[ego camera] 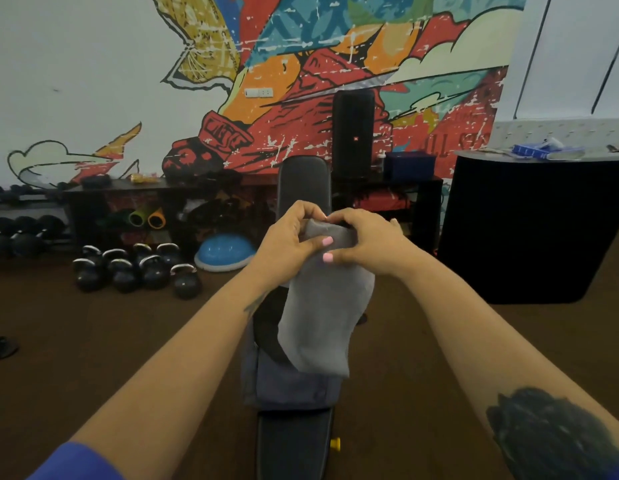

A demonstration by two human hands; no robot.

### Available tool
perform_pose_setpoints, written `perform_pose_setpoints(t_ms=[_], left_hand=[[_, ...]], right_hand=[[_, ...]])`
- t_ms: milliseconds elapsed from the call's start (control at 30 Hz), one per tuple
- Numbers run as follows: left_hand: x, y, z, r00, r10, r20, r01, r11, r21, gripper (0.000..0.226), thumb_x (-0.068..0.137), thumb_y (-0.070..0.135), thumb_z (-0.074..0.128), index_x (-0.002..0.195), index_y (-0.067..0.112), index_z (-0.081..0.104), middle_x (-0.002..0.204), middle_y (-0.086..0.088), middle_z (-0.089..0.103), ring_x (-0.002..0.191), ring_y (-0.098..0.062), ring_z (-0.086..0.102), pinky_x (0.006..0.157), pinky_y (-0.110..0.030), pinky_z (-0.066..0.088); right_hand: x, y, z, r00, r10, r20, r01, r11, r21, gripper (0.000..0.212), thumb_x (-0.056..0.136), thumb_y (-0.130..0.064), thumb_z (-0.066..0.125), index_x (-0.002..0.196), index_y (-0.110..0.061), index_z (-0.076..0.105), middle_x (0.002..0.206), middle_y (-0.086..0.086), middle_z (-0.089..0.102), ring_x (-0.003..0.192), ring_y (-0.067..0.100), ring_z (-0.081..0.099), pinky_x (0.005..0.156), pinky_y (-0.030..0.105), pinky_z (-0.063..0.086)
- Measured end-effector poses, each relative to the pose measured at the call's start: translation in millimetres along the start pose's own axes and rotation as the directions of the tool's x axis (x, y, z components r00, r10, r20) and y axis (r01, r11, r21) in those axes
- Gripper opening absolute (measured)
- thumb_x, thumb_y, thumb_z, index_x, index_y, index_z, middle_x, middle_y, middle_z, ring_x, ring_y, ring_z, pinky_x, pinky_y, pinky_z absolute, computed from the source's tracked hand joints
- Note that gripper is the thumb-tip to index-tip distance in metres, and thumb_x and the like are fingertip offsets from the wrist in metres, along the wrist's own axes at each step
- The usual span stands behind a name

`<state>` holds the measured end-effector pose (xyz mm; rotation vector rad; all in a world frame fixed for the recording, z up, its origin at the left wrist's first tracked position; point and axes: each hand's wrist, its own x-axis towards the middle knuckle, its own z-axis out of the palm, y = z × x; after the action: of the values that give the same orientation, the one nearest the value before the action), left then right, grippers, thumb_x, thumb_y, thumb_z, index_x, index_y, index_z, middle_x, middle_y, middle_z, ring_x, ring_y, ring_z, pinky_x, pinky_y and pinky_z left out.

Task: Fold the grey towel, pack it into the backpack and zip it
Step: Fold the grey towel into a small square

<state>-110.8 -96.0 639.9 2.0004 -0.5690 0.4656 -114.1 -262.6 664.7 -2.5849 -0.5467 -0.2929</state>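
Two bare hands meet above the bench, both pinched closed on the top edge of the grey towel (323,313): the left hand (287,239) grips its upper left corner between thumb and fingers, the right hand (365,240) the upper right, thumbs almost touching. One towel hangs from them in a narrow doubled strip, its lower end draped over the dark blue backpack (287,382), which lies on the black padded bench (302,181) running away from the camera; whether the backpack's zip is open cannot be told. One tall black speaker (353,133) stands on the low shelf behind, with a small red badge that is too small to read with certainty. On the painted mural (301,64), red lettering at the right reads roughly "ALL", the rest being cut off. About seven kettlebells (134,268) sit in a cluster on the floor at left, one blue half-ball trainer (225,252) just beside them, and a row of dumbbells (20,233) at the left edge. Brown floor lies bare on both sides of the bench, wide at left, while a black counter (533,230) closes the right side.
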Motion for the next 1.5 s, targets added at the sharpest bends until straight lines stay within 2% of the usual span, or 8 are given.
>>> perform_pose_setpoints(t_ms=[200, 333, 667, 933, 1100, 1267, 1400, 1500], left_hand=[[-16, -21, 7, 0.991, -0.089, -0.104, 0.06, 0.965, -0.254, 0.042, 0.073, 0.04, 0.074, 0.104, 0.042, 0.046, 0.112, 0.002, 0.061, 0.105, -0.014, 0.062, 0.082, -0.027, 0.052], [-48, -46, 25, 0.947, -0.306, 0.1, 0.321, 0.867, -0.381, 0.071, 0.062, 0.049, 0.08, 0.12, 0.03, 0.043, 0.125, 0.005, 0.055, 0.115, -0.013, 0.057, 0.089, -0.028, 0.051], [-75, -66, 27, 0.838, -0.48, 0.26, 0.534, 0.819, -0.209, 0.024, 0.076, 0.018, 0.076, 0.095, 0.023, 0.063, 0.095, 0.004, 0.067, 0.085, -0.011, 0.064, 0.066, -0.019, 0.053], [-80, -71, 28, 0.715, -0.587, 0.38, 0.646, 0.348, -0.679, 0.013, 0.088, 0.025, 0.058, 0.096, 0.014, 0.06, 0.081, 0.0, 0.07, 0.085, -0.017, 0.066, 0.081, -0.043, 0.054], [-69, -60, 47, 0.611, -0.723, 0.323, 0.64, 0.211, -0.738, 0.025, 0.101, 0.024, 0.039, 0.11, 0.007, 0.054, 0.081, -0.003, 0.066, 0.078, -0.021, 0.062, 0.077, -0.053, 0.053], [-57, -49, 50, 0.592, -0.8, 0.101, 0.593, 0.348, -0.726, 0.018, 0.1, 0.019, 0.044, 0.094, 0.003, 0.052, 0.107, -0.014, 0.061, 0.091, -0.025, 0.061, 0.067, -0.033, 0.055], [-60, -48, 45, 0.656, -0.718, 0.233, 0.574, 0.273, -0.772, 0.055, 0.09, 0.009, 0.06, 0.133, 0.011, 0.027, 0.126, -0.018, 0.052, 0.09, -0.027, 0.065, 0.055, -0.032, 0.058], [-64, -44, 48, 0.699, -0.644, 0.31, 0.616, 0.323, -0.718, 0.044, 0.085, -0.007, 0.059, 0.114, 0.017, 0.036, 0.125, -0.016, 0.052, 0.091, -0.026, 0.063, 0.054, -0.028, 0.058]], right_hand=[[11, -9, -8, 0.993, -0.048, 0.109, 0.047, 0.999, 0.009, 0.036, 0.079, -0.039, 0.072, 0.099, -0.01, 0.068, 0.089, 0.006, 0.067, 0.087, 0.023, 0.062, 0.079, 0.037, 0.051], [15, -12, -15, 0.994, -0.086, 0.071, 0.08, 0.993, 0.092, 0.036, 0.079, -0.037, 0.072, 0.101, -0.009, 0.07, 0.094, 0.006, 0.069, 0.089, 0.021, 0.063, 0.082, 0.036, 0.05], [19, 1, -43, 0.982, 0.087, -0.167, -0.024, 0.937, 0.347, 0.033, 0.084, -0.032, 0.069, 0.11, -0.012, 0.068, 0.097, -0.001, 0.062, 0.085, 0.011, 0.055, 0.072, 0.019, 0.042], [9, 12, -42, 0.937, 0.292, -0.193, -0.096, 0.745, 0.66, 0.03, 0.086, -0.025, 0.069, 0.112, -0.011, 0.066, 0.1, 0.002, 0.067, 0.089, 0.018, 0.064, 0.069, 0.022, 0.051], [5, 9, -32, 0.928, 0.317, -0.196, -0.092, 0.705, 0.703, 0.032, 0.086, -0.027, 0.068, 0.113, -0.01, 0.065, 0.098, 0.002, 0.067, 0.088, 0.018, 0.064, 0.078, 0.031, 0.055], [1, 23, -28, 0.869, 0.448, -0.21, -0.155, 0.65, 0.744, 0.037, 0.09, -0.032, 0.063, 0.12, -0.011, 0.061, 0.113, 0.007, 0.065, 0.102, 0.025, 0.062, 0.09, 0.04, 0.052], [-3, 35, -28, 0.813, 0.544, -0.206, -0.177, 0.569, 0.803, 0.035, 0.092, -0.03, 0.06, 0.12, -0.01, 0.06, 0.107, 0.005, 0.064, 0.099, 0.023, 0.061, 0.079, 0.033, 0.052], [-6, 42, -29, 0.796, 0.582, -0.167, -0.18, 0.491, 0.852, 0.033, 0.092, -0.027, 0.06, 0.12, -0.009, 0.06, 0.102, 0.002, 0.062, 0.091, 0.019, 0.061, 0.066, 0.025, 0.05]])
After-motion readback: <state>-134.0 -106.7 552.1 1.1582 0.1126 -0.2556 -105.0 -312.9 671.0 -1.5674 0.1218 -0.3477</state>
